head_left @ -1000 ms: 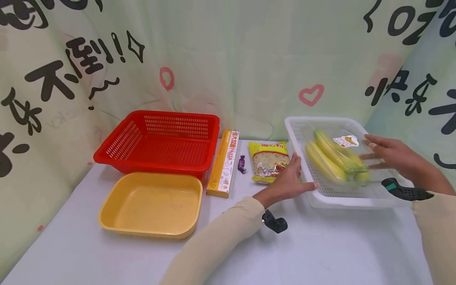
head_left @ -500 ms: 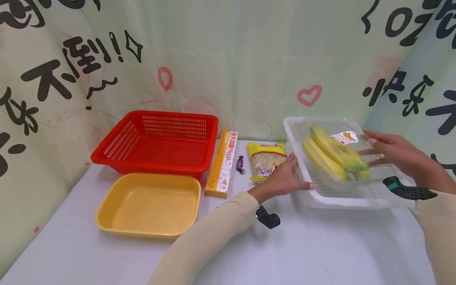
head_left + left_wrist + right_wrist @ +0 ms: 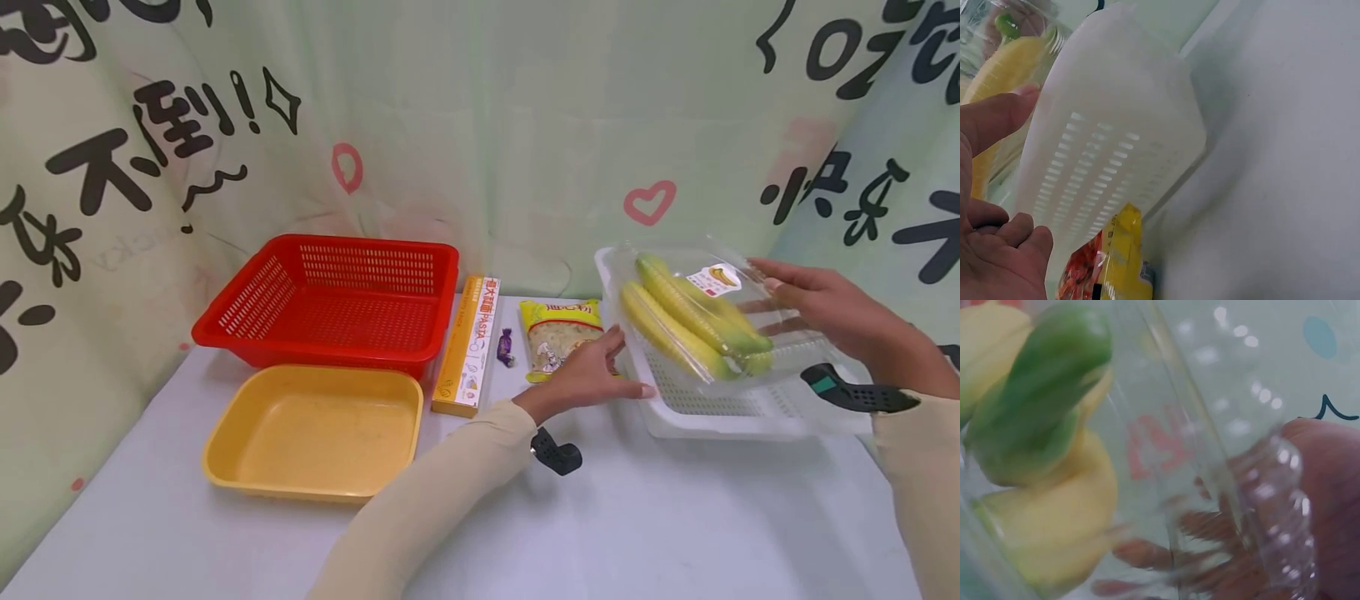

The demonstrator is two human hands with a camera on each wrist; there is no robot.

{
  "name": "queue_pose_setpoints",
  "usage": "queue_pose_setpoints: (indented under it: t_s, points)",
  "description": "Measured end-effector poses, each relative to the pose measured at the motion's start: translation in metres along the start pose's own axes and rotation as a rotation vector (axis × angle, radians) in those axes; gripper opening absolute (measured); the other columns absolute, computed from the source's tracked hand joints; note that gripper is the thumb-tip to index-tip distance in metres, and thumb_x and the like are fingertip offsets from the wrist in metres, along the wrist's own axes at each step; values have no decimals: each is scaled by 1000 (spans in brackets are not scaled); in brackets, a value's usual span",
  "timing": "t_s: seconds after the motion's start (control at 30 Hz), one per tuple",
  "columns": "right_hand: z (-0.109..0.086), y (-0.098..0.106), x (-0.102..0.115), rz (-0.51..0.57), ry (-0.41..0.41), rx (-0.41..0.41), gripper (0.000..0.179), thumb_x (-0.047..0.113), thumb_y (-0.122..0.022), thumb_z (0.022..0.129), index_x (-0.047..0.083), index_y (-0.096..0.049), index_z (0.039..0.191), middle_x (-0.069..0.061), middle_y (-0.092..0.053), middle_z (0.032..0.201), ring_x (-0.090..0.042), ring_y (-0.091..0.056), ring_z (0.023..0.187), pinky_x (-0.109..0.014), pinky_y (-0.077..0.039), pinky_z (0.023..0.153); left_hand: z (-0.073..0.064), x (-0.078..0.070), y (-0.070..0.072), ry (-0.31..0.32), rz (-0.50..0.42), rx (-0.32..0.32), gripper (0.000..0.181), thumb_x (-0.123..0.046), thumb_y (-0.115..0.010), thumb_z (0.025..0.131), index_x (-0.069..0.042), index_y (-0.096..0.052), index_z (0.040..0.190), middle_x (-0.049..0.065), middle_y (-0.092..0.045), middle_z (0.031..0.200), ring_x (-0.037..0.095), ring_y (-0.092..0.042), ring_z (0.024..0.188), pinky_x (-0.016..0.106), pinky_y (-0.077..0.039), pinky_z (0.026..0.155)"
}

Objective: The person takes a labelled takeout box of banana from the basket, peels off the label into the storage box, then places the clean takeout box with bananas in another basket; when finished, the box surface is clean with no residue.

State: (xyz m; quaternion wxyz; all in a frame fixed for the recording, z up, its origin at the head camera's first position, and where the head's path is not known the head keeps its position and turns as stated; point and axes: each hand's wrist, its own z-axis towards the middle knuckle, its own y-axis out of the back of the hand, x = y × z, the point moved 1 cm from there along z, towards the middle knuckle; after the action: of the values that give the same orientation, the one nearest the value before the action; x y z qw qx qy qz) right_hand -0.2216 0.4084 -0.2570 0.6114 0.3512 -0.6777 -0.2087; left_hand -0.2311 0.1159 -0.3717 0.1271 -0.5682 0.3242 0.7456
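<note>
Above the white basket (image 3: 720, 427), my right hand (image 3: 832, 312) grips the right edge of a clear plastic pack of bananas (image 3: 678, 321), which carries a white label. The pack is tilted. In the right wrist view, the fingers (image 3: 1210, 525) show through the clear plastic, beside the green-ended yellow bananas (image 3: 1054, 506). My left hand (image 3: 581, 375) is at the basket's left side, thumb extended toward the rim. Whether it touches the basket I cannot tell. In the left wrist view, its fingers are loosely bent and hold nothing. A yellow snack bag (image 3: 558, 333) lies just behind this hand.
A red basket (image 3: 330, 354) stands at the back left, with a yellow tub (image 3: 315, 492) in front of it. To their right lie a pasta box (image 3: 467, 346) and a purple-wrapped candy (image 3: 505, 347). A printed curtain (image 3: 487, 167) hangs behind the table.
My right hand has lifted the banana pack a little and moved it slightly left, tilting it more. The left hand has shifted slightly left, away from the basket.
</note>
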Motion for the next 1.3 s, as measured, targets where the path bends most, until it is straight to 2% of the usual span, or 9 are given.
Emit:
queue_pose_setpoints:
  t_s: [0.07,0.17,0.33,0.47,0.63,0.77,0.87,1.1,1.3]
  points:
    - [0,-1,2,2,-1,-2,63,43,-35,104,23,-7,157,-26,-19,155,-46,-43,126,-57,-50,87,-1,2,7,5,10,1,81,-26,-81,81,-26,-38,149,-12,-46,144,8,-48,124,21,-46,92]
    - [1,-4,5,5,-3,3,63,44,-36,104,23,-9,157,-25,-21,155,-42,-45,125,-57,-50,88,-3,3,19,59,-8,-21,85,-25,-81,82,-17,-34,152,-5,-43,149,5,-43,130,18,-42,97]
    - [3,-10,10,19,-7,22,64,46,-37,103,23,-10,157,-26,-19,155,-47,-40,127,-58,-50,88,-8,3,45,133,-95,-49,98,-24,-80,83,-9,-16,156,6,-28,157,11,-32,139,21,-37,103]
    - [4,-16,17,1,17,25,62,44,-38,104,22,-14,157,-25,-24,153,-45,-45,124,-58,-50,86,-14,-2,71,133,-79,-88,99,-25,-78,84,-10,-13,157,6,-25,158,14,-31,140,24,-37,104]
    - [2,-23,28,-4,98,14,56,34,-40,106,17,-21,156,-23,-32,150,-16,-58,110,-45,-56,82,-22,-11,99,117,-22,-120,100,-31,-77,84,-13,-11,157,3,-23,159,15,-29,141,29,-37,106]
    - [0,-32,41,10,138,22,54,30,-41,105,17,-25,155,-22,-34,149,-26,-58,113,-41,-57,79,-30,-17,116,80,68,-103,105,-37,-78,82,-14,-9,158,3,-20,160,14,-26,142,30,-33,108]
    - [0,-38,50,16,155,33,54,30,-43,105,19,-27,155,-20,-36,148,-40,-55,115,-43,-57,77,-35,-21,124,45,117,-70,107,-39,-78,81,-15,-8,158,2,-18,161,13,-23,143,31,-30,110]
    - [6,-50,64,10,263,88,50,20,-43,105,14,-31,154,-19,-37,147,-8,-61,104,-32,-57,76,-51,-30,134,16,190,-42,109,-39,-80,79,-19,-8,158,0,-18,160,14,-24,143,34,-34,108]
    - [12,-65,74,-1,323,170,51,19,-44,105,14,-31,154,-20,-40,146,-30,-59,113,-34,-56,79,-65,-32,136,14,218,-28,114,-43,-82,75,-24,-6,158,-4,-14,161,21,-28,142,40,-44,101]
